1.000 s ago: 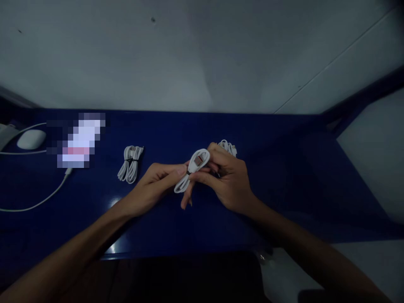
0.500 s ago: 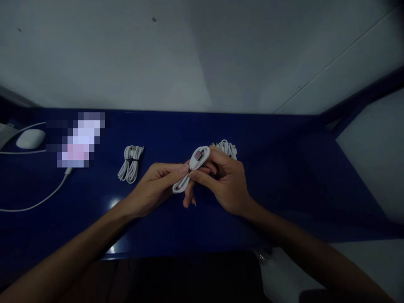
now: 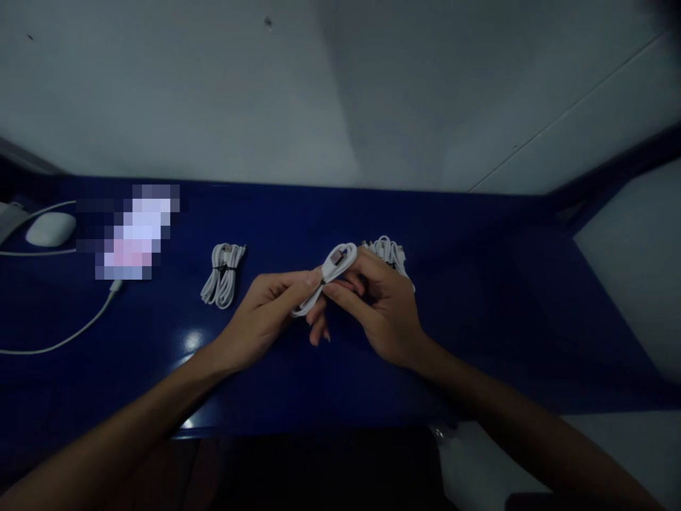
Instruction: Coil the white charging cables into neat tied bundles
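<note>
Between my hands, above the blue table [image 3: 319, 383], is a coiled white USB cable [image 3: 348, 252] with its metal plug showing inside the upper loop. My left hand [image 3: 274, 305] pinches the coil at its middle between thumb and fingers. My right hand [image 3: 386, 305] has its thumb and fingers closed on the same narrow waist, where a dark tie partly shows. To the left lies another coiled white cable [image 3: 220, 284], bound with a black tie. Behind my right hand, one or more white cable bundles [image 3: 388, 250] are partly hidden.
A blurred-out, lit device [image 3: 135, 234] lies at the left with a white cord [image 3: 85, 330] plugged into its lower end. Beside it are a rounded white case [image 3: 50, 229] and further white cords. A pale wall [image 3: 239, 106] rises behind the table.
The held coil has tilted slightly, its lower loop now seen more edge-on, while both hands keep their pinch at its waist. The view has shifted a little; the other cables lie unmoved.
</note>
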{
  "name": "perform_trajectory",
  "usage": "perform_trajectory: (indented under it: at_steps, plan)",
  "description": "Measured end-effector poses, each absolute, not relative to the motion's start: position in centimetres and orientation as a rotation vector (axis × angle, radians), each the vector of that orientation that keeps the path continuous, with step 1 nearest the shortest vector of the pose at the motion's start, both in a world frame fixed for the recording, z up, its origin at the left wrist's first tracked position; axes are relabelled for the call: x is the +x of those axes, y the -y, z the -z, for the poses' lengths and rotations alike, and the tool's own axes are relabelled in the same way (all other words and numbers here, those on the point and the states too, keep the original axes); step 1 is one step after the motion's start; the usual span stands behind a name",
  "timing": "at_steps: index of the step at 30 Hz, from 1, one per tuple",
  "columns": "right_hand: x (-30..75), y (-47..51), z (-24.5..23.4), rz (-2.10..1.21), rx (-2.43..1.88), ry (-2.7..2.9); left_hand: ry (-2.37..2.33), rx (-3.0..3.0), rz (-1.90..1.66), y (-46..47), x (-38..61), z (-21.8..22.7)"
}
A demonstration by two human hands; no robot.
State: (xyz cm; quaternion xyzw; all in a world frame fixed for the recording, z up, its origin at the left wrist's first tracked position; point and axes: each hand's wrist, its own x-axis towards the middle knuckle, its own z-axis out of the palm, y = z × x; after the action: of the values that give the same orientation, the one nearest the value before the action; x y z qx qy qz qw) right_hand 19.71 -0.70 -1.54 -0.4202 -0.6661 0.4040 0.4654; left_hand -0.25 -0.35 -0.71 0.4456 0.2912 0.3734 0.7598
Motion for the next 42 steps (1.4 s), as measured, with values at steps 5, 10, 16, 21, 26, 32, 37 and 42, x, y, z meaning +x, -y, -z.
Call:
perform_trajectory:
  at_steps: [5,10,16,21,26,32,37,42]
  plan:
    - [19.3,1.1,1.4,-1.102,-1.061,1.523,-0.636,0.974,-0.815,0.5,-0.1,0.9]
    - [18.7,1.4,0.8,-1.355,-1.017,1.306,-0.634,0.968,-0.821,0.5,-0.1,1.1]
    - [18.5,1.3,0.6,-1.499,-0.950,1.241,-0.644,1.053,-0.781,0.4,-0.5,1.0]
    - [18.6,1.1,0.4,-1.552,-0.891,1.247,-0.587,0.997,-0.774,0.1,-0.8,0.8]
    - [18.7,0.8,0.6,-1.609,-0.868,1.199,-0.698,1.099,-0.780,-0.1,-0.9,1.0]
    - [19.1,0.4,1.3,-1.640,-0.951,1.179,-0.746,1.147,-0.769,-0.1,-0.8,1.2]
    - [19.1,0.5,1.0,-1.587,-1.006,1.155,-0.833,1.292,-0.780,-0.1,-0.6,0.7]
    - [19.0,0.6,0.5,-1.445,-1.043,1.186,-0.912,1.299,-0.864,0.0,-0.6,0.8]
